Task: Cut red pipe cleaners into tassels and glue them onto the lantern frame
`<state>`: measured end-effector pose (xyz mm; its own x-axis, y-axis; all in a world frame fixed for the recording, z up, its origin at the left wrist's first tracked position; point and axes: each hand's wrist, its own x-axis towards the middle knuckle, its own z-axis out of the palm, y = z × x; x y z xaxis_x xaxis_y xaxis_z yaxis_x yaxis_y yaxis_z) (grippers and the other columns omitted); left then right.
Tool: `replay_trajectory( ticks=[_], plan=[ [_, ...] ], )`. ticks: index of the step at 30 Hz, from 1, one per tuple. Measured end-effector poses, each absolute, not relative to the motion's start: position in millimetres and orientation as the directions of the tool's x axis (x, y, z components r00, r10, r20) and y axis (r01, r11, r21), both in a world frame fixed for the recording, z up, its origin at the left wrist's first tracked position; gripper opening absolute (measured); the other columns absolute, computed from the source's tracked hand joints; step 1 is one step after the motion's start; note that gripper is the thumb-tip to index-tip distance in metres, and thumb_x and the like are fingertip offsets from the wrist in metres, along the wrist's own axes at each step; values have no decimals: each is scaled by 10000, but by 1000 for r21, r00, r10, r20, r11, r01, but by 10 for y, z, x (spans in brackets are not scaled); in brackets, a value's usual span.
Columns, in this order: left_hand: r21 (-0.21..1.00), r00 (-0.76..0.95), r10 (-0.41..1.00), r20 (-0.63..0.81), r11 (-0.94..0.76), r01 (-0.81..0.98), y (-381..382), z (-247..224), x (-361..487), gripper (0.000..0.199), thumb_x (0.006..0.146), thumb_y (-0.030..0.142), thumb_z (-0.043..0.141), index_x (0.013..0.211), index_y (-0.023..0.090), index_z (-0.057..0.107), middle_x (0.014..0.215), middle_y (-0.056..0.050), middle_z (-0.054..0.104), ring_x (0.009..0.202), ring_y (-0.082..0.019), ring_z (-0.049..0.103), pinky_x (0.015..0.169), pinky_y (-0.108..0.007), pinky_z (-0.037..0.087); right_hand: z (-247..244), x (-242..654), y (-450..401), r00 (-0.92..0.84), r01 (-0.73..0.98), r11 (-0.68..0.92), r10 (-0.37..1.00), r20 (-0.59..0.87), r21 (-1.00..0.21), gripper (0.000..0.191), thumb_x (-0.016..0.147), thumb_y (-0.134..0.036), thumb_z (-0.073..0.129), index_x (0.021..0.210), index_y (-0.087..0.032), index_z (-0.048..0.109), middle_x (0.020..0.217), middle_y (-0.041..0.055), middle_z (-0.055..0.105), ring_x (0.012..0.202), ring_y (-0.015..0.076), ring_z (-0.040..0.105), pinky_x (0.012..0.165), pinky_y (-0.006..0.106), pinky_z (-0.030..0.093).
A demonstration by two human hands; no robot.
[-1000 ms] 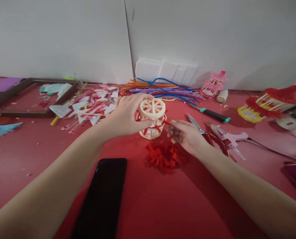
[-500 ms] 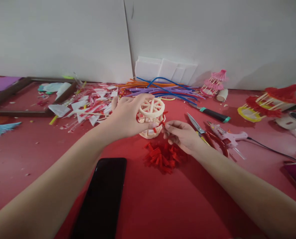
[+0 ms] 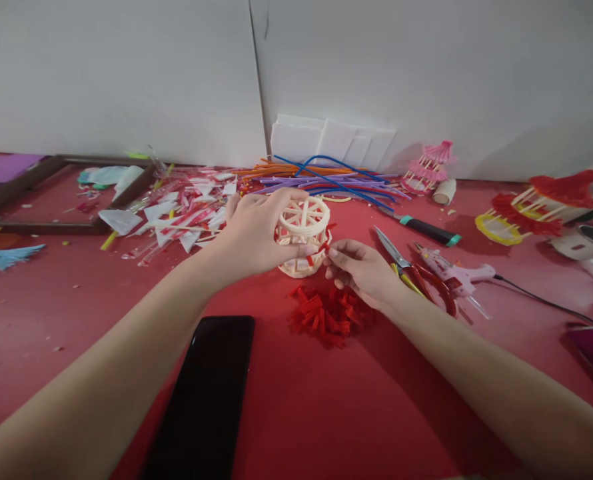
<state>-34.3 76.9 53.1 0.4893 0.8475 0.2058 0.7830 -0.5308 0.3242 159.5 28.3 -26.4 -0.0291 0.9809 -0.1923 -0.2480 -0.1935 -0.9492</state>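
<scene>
A cream, round openwork frame stands upright on the red table, with red strips around its middle. My left hand is closed around its left side, fingers over the top ring and thumb across the front. At the frame's right side, my right hand pinches a small red strip between thumb and fingertips, against the frame. A loose pile of short red strips lies just in front of the frame, below my right hand.
Nearer me lies a black phone. Scissors, a pink glue gun and a cutter are at the right. Behind are colored stems and white paper. A brown frame and scraps lie left.
My right hand has shifted very slightly left and up at the red strip. My left hand and the cream frame look unmoved.
</scene>
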Motion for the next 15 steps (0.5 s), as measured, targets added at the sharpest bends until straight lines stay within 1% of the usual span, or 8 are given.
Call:
replay_trajectory(
  ticks=[2,3,6,8,11,13,15],
  plan=[
    [321,488,848,205,-529,785,767,530,-345,695,727,556,718,1326,285,493,1289,-77,630,1257,-413,462,1055,-571,266,-259,1612,257,-17,-213,-159,987,-159,-964,437,588,-519,849,761,-201,604,622,-34,645,512,111,596,430,212,406],
    [321,489,848,204,-530,785,765,529,-346,693,728,563,715,1323,285,494,1287,-78,629,1255,-415,461,1054,-574,266,-254,1619,240,-5,-164,-128,992,-129,-978,388,638,-498,828,765,-202,612,615,-32,647,489,106,578,437,221,406],
    [325,488,847,210,-531,783,760,527,-348,684,731,577,711,1317,297,497,1260,-73,633,1256,-416,453,1049,-571,270,-220,1627,191,43,70,6,999,9,-998,228,776,-419,741,792,-215,642,625,-14,670,440,104,533,463,254,411],
    [328,485,849,211,-529,783,756,528,-347,690,726,586,714,1318,305,499,1240,-72,637,1256,-417,447,1045,-567,274,-195,1620,173,74,196,85,992,101,-977,151,806,-370,710,811,-225,667,651,0,680,472,123,551,488,268,415],
    [334,478,856,198,-518,788,752,534,-344,697,725,587,713,1324,300,500,1235,-79,635,1261,-424,436,1043,-569,276,-183,1608,182,102,235,129,982,156,-963,103,792,-328,713,824,-231,699,663,7,674,509,137,569,510,276,414],
    [335,476,860,185,-511,792,751,538,-344,699,729,586,708,1328,296,495,1239,-83,633,1264,-426,435,1038,-569,283,-197,1608,201,93,225,104,987,128,-969,129,798,-347,703,846,-227,700,636,0,665,484,135,558,500,277,410],
    [325,483,855,188,-518,791,752,537,-342,703,733,594,698,1331,291,488,1237,-88,633,1254,-425,446,1035,-573,285,-219,1611,212,73,207,46,995,62,-977,174,813,-388,684,866,-222,680,597,-13,650,441,124,527,471,270,398]
  ],
)
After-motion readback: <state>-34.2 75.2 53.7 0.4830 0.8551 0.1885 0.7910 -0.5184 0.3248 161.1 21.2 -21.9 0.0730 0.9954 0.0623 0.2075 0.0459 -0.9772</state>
